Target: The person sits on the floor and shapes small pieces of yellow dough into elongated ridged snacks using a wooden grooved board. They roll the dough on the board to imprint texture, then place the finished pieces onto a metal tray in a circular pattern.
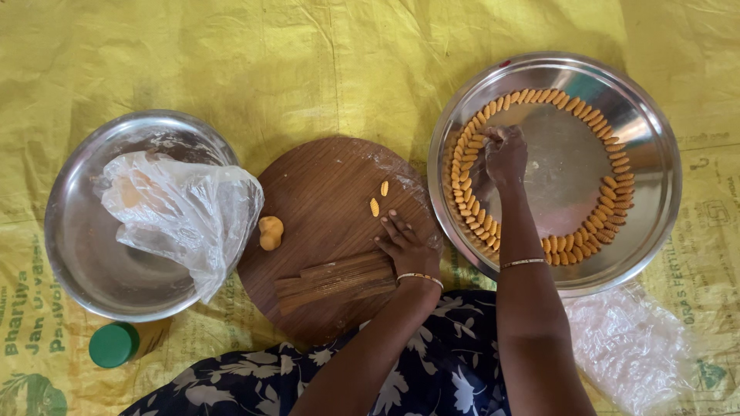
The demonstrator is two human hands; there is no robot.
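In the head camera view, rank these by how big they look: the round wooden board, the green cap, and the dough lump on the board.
1. Round wooden board
2. Green cap
3. Dough lump

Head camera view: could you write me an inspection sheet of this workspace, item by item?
Surface: yellow plastic sheet on the floor, creased.
Job's things: round wooden board with a dough lump, two shaped pieces and ridged wooden strips; steel tray with orange shaped pieces laid in a ring.
Clutter: steel bowl holding a clear plastic bag; green-capped bottle; another plastic bag.
Hands: left hand rests on the board beside the strips; right hand is at the ring in the tray, fingers bunched.
Cables: nothing seen.
Surroundings: dark floral clothing at the bottom edge.
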